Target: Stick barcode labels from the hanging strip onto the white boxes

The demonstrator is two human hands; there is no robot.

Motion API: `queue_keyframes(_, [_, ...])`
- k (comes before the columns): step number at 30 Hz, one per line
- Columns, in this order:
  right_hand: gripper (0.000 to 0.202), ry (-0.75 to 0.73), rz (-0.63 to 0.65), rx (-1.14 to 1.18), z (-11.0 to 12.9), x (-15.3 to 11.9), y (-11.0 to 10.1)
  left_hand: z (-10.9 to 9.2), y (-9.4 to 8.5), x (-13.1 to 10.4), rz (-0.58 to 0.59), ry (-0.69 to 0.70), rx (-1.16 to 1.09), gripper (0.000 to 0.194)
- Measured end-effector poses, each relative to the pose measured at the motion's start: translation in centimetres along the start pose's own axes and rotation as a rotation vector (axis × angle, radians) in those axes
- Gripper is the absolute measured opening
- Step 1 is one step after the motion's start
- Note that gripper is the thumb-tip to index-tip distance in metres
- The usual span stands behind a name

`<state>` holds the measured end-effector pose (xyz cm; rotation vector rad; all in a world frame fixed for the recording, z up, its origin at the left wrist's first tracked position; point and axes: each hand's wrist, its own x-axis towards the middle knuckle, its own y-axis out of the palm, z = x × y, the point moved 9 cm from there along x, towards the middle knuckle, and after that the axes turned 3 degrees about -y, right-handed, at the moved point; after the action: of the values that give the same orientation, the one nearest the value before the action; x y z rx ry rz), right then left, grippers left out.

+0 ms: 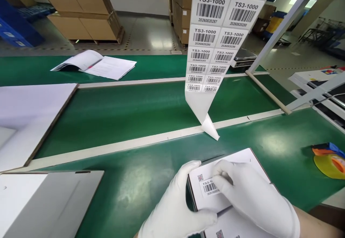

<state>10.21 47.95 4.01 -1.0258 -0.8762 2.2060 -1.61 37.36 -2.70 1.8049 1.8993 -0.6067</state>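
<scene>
Both hands wear white gloves and work at the near edge of the green table (121,112). The left hand (179,202) curls around the left side of a small white box (237,162), thumb and fingers closed on its edge. The right hand (250,191) lies flat across the top of the box, its fingers pressed down on a barcode label (210,186) stuck near the box's left end, just beside a small printed square code. The hand grips nothing; it only presses. The box rests on another white box (229,229) with a similar code, at the very near edge.

A long strip of barcode labels (212,44) marked TS3-1000 hangs down from above in the middle of the scene, its bare backing tail touching the table just beyond the box. To the right lies a yellow tape roll (327,164) with an orange and blue part. Flat white cardboard sheets (29,116) lie at the left, and an open booklet (94,64) lies far left. Brown cartons (86,12) stand on the floor beyond.
</scene>
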Motion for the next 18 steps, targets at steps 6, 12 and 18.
queue_keyframes(6, [0.021,-0.005,-0.002,-0.03,-0.1,-0.1,0.1,-0.4,-0.5,0.0,-0.028,0.021,0.014,0.098])
queue_keyframes(12, [0.021,0.005,0.031,-0.1,0.5,0.1,0.2,-1.3,0.1,-0.2,0.013,0.023,-0.075,0.093])
queue_keyframes(18, [0.026,-0.098,-0.175,-0.534,1.7,-1.0,0.7,-1.2,0.0,-0.1,0.017,0.073,0.03,0.091])
